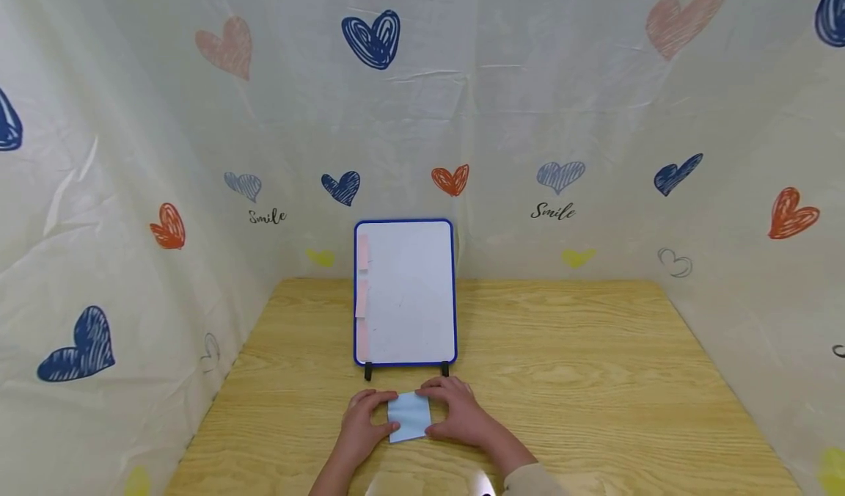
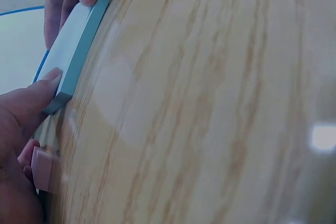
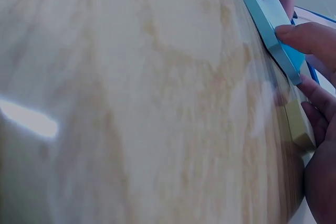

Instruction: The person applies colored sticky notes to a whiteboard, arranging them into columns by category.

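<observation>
Centrally, at the near part of a wood-grain table (image 1: pixel 561 378), a light blue pad of square paper notes (image 1: pixel 409 417) lies between a person's two bare hands, just in front of a small blue-framed whiteboard (image 1: pixel 409 290) that stands on black feet (image 1: pixel 367 371). The left hand (image 1: pixel 361 424) pinches the pad's left side, its thumb near the closer corner and its forefinger at the farther one; the right hand (image 1: pixel 460 414) pinches the right side in much the same way. The remaining fingers are bent, partly hidden behind the thumbs and forefingers. Seen from the wrists, the pad is a thick stack with a smooth cut edge, but whether its underside touches the wood cannot be told. Beside the left hand's lower fingers is a small pink block (image 2: pixel 44 169), and beside the right hand's a pale yellow block (image 3: pixel 299 124); whether either is gripped is unclear. Pink paper strips (image 1: pixel 363 252) run down the board's left edge. As a judgement, the pad should be light, fairly firm as a stack, yet made of thin sheets that bend and crease easily; opposite side edges or corners, pinched gently, look like the best hold.
</observation>
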A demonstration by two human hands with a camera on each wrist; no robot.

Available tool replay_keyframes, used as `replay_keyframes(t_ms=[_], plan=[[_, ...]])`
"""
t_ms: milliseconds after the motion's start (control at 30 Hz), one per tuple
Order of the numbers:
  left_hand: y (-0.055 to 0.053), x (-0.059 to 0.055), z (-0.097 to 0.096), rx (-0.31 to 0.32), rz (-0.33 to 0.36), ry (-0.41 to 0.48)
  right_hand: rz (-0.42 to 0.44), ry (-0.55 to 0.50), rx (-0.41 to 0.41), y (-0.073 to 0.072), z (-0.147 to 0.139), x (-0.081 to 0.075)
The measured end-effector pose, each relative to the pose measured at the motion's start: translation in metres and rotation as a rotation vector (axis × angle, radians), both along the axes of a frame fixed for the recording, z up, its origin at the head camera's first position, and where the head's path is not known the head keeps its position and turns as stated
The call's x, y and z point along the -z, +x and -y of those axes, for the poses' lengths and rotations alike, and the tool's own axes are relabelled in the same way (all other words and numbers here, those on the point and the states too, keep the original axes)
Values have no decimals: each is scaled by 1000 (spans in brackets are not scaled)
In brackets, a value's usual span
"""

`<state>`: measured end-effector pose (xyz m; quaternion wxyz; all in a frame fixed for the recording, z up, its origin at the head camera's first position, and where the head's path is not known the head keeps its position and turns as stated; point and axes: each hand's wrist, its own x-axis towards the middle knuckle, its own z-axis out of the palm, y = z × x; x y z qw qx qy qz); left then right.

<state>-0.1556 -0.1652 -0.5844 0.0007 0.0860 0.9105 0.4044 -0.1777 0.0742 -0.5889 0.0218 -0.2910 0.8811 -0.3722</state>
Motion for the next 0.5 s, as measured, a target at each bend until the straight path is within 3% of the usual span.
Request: replay_keyframes(t_ms=[500], plan=[[-1, 0, -2, -32, -25, 16, 10, -136, -41, -1, -3, -2]])
